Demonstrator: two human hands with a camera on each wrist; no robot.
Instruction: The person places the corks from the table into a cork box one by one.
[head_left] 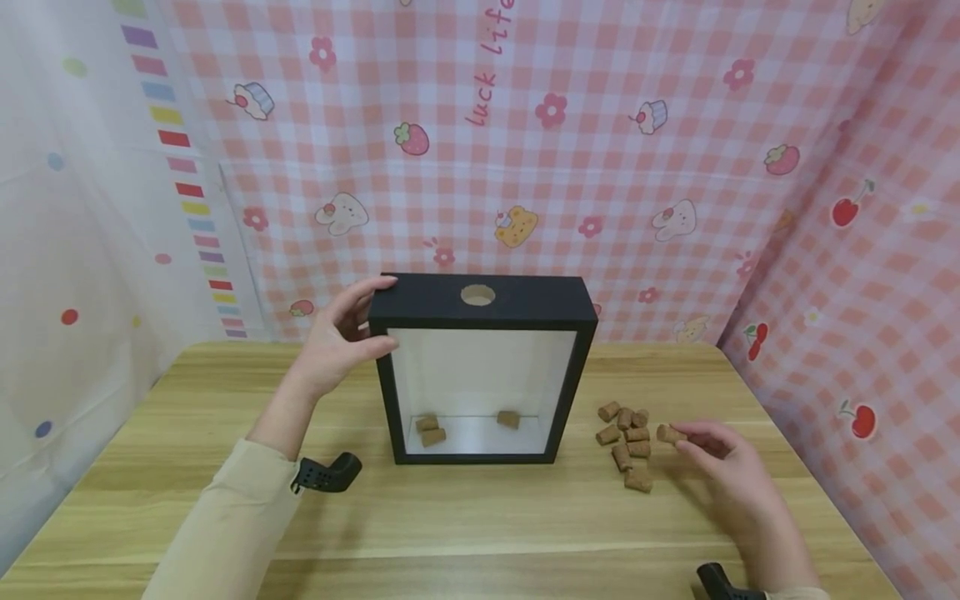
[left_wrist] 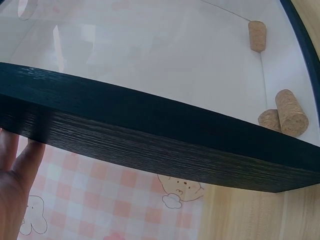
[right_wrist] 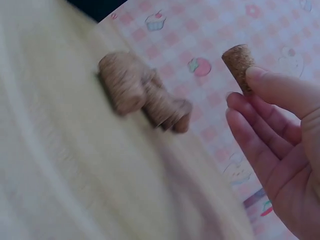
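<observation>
A wooden table (head_left: 465, 525) fills the lower part of the head view. At lower right, a person's right hand (head_left: 727, 467) pinches one cork (head_left: 670, 433) between thumb and fingertips near one end; the other end points left, free. The cork seems lifted off the table. It is probably very light, firm with slight give, and dry and grainy enough not to slip; crumbling edges are the likeliest weakness. A gentle pinch across its sides should do, leaving one end clear.

Just left of that hand lies a loose cluster of corks (head_left: 637, 434), some touching; a single one is easiest to take from the cluster's edge.

At centre stands an upright black box (head_left: 536, 307) with a round hole (head_left: 477, 297) in its top. Low inside, a pair of corks (head_left: 432, 437) lies at left and a lone cork (head_left: 508, 419) at right. The left hand (head_left: 333, 346) grips the box's upper left corner, thumb on the front edge. The box looks stiff and fairly light; its frame, rather than the seemingly clear front, suits a grip.

Behind hangs pink checked cloth (head_left: 420, 208).
</observation>
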